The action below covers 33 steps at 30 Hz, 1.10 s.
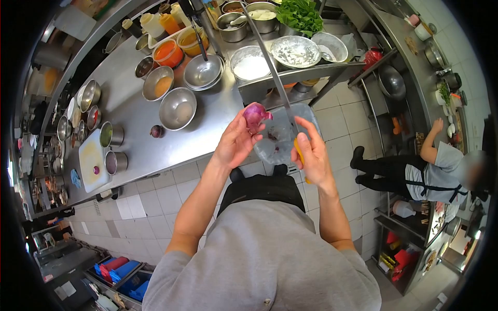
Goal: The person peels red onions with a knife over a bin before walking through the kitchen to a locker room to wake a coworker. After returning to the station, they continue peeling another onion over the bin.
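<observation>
My left hand [232, 142] is closed around a peeled-looking red onion [255, 115], with a loose flap of skin at its right side. In my right hand [315, 161] is the yellow handle of a long knife [273, 70]; its blade points up and away, apart from the onion. Below both hands is a translucent plastic bin [310, 115] with dark red scraps inside. On the steel counter to the left lies another red onion [156, 131], beside a metal bowl [178, 109] with a pale round thing in it.
A white cutting board [93, 155] with a small purple piece lies at the counter's left end, near metal pots [115, 162]. Flour bowls [295, 51], leafy greens [301, 15] and sauce tubs [168, 53] stand at the back. A co-worker [436, 171] stands at the right-hand counter.
</observation>
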Tool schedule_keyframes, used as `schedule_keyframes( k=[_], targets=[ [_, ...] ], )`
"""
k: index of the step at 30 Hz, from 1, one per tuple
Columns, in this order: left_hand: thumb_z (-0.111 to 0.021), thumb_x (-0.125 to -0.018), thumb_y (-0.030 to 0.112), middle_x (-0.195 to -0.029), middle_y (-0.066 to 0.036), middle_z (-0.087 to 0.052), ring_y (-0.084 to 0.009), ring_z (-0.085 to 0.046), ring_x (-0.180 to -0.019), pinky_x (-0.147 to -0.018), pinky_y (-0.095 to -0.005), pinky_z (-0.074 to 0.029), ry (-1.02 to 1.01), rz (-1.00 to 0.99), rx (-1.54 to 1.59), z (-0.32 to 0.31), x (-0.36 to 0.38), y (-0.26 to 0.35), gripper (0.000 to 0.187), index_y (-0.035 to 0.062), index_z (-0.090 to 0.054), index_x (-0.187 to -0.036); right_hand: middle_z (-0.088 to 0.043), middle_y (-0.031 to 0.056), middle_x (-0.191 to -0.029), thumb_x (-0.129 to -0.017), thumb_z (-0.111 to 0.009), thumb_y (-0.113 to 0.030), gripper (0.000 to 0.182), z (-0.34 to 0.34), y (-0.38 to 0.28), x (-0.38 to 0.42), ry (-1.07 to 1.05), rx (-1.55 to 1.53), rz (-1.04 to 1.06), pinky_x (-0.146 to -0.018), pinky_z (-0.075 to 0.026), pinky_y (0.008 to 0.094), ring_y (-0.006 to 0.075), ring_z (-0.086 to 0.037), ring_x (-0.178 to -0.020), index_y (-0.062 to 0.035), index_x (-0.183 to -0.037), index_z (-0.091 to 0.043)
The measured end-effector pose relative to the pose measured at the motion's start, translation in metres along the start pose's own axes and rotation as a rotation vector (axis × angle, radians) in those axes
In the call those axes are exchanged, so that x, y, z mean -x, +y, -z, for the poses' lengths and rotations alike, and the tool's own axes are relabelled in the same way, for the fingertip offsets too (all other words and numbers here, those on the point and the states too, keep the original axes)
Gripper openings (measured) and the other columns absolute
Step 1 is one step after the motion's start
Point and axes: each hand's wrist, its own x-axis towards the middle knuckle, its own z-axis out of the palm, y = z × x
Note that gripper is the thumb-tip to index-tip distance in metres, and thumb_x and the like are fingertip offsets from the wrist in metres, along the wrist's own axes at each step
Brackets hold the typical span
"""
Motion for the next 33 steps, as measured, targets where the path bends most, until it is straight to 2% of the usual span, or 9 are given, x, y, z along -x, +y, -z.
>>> schedule_keyframes(
  k=[2,5,6,9,12,18,25,28,33],
  targets=[
    [-0.059,-0.101,0.027,-0.142,-0.019,-0.052,-0.0211,-0.062,-0.113,-0.092,-0.0318,-0.052,0.034,-0.022,-0.117,-0.005,-0.003,-0.003,0.057,0.0075,-0.036,-0.149,-0.053,-0.0006,-0.059,-0.105,-0.048,-0.038,0.044,0.001,0.001,0.002,-0.01,-0.014,0.018,-0.047,-0.034,0.0222,0.0047,-0.043,-0.049,-0.0061,-0.136,-0.045],
    [-0.063,-0.098,0.021,-0.134,-0.015,-0.056,-0.0209,-0.061,-0.112,-0.095,-0.0338,-0.051,0.119,-0.106,-0.377,-0.016,-0.006,-0.009,0.057,0.008,-0.037,-0.148,-0.052,-0.0009,-0.06,-0.105,-0.048,-0.036,0.051,-0.001,0.005,0.002,-0.075,-0.106,0.046,-0.047,-0.035,0.0216,0.0048,-0.043,-0.049,-0.0062,-0.145,-0.039],
    [-0.068,-0.095,0.014,-0.132,-0.012,-0.055,-0.0207,-0.059,-0.116,-0.097,-0.0357,-0.05,0.121,-0.103,-0.35,-0.018,-0.006,-0.01,0.061,0.0091,-0.036,-0.147,-0.051,-0.0009,-0.06,-0.105,-0.048,-0.035,0.052,-0.003,0.0,0.004,-0.101,-0.142,0.059,-0.047,-0.035,0.0215,0.0049,-0.043,-0.049,-0.0062,-0.146,-0.038],
    [-0.067,-0.093,0.004,-0.137,-0.011,-0.05,-0.0187,-0.055,-0.121,-0.102,-0.0349,-0.048,0.102,-0.196,-0.411,-0.027,-0.007,-0.013,0.06,0.0084,-0.037,-0.145,-0.05,-0.0009,-0.061,-0.105,-0.047,-0.035,0.053,-0.011,-0.007,0.006,-0.103,-0.208,0.043,-0.046,-0.035,0.0214,0.0051,-0.042,-0.049,-0.0057,-0.147,-0.036],
    [-0.071,-0.09,0.008,-0.139,-0.01,-0.048,-0.0204,-0.054,-0.124,-0.102,-0.0382,-0.047,0.048,-0.184,-0.421,-0.028,-0.007,-0.012,0.067,0.0114,-0.036,-0.147,-0.049,-0.0008,-0.061,-0.106,-0.045,-0.037,0.052,-0.011,-0.001,0.001,-0.098,-0.233,0.012,-0.045,-0.035,0.0217,0.0053,-0.042,-0.048,-0.005,-0.146,-0.039],
    [-0.07,-0.09,0.011,-0.143,-0.013,-0.047,-0.0218,-0.055,-0.123,-0.105,-0.0381,-0.045,-0.018,-0.069,-0.25,-0.03,-0.004,-0.012,0.066,0.0118,-0.036,-0.146,-0.047,-0.0011,-0.06,-0.107,-0.042,-0.039,0.05,-0.01,0.004,-0.006,-0.122,-0.244,-0.036,-0.044,-0.034,0.022,0.005,-0.041,-0.048,-0.004,-0.142,-0.045],
    [-0.062,-0.098,0.021,-0.141,-0.015,-0.05,-0.0213,-0.059,-0.118,-0.101,-0.0341,-0.048,-0.03,-0.026,-0.048,-0.029,-0.002,-0.011,0.054,0.0086,-0.038,-0.145,-0.048,0.0001,-0.06,-0.107,-0.041,-0.038,0.048,-0.006,0.024,-0.006,-0.015,-0.114,-0.042,-0.043,-0.035,0.0216,0.0064,-0.043,-0.047,-0.0073,-0.144,-0.043],
    [-0.057,-0.101,0.028,-0.142,-0.015,-0.051,-0.0206,-0.06,-0.117,-0.099,-0.0341,-0.05,-0.031,-0.003,-0.007,-0.022,-0.001,-0.01,0.051,0.0064,-0.04,-0.145,-0.05,0.0007,-0.06,-0.106,-0.044,-0.039,0.052,-0.003,0.019,-0.001,0.074,0.0,-0.095,-0.043,-0.035,0.0218,0.0066,-0.044,-0.046,-0.006,-0.145,-0.039],
    [-0.049,-0.104,0.039,-0.139,-0.015,-0.054,-0.0191,-0.061,-0.114,-0.094,-0.0335,-0.051,-0.049,0.065,0.126,-0.016,0.0,-0.014,0.052,0.0053,-0.043,-0.143,-0.057,0.0021,-0.061,-0.101,-0.058,-0.034,0.053,0.005,0.022,0.001,0.082,0.056,-0.113,-0.046,-0.038,0.0251,0.0081,-0.047,-0.048,-0.0039,-0.14,-0.039]
  ],
)
